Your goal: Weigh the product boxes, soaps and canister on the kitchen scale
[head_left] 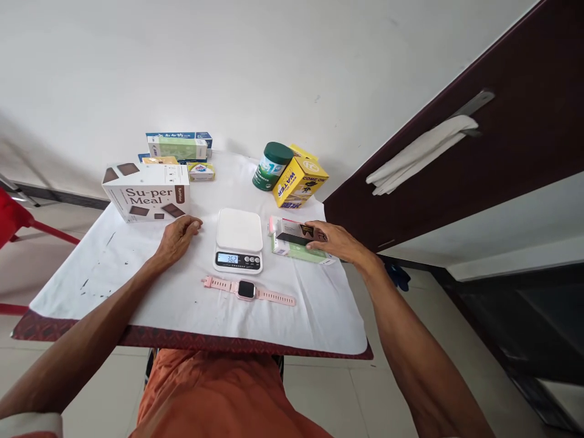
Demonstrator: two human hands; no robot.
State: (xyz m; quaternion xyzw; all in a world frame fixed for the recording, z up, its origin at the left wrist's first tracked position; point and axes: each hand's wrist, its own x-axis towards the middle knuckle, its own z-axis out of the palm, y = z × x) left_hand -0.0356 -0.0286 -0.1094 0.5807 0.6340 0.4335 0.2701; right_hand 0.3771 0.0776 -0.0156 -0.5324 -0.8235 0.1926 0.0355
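My right hand has its thumb and fingers around the right end of a slim black and silver box. That box lies on top of a pale green box, with a bit of pink and white packaging behind it. My left hand rests on the white cloth with its fingers curled in, holding nothing, near the "Su-per Meal" box. Between my hands sits a white kitchen scale, its pan bare and its lit display apparently reading 362. A pink-strapped smartwatch lies flat in front of the scale.
At the back right, a green-lidded tub stands beside yellow boxes. Several cartons are stacked at the back left. A white towel hangs on a door handle to the right; a red stool is at far left.
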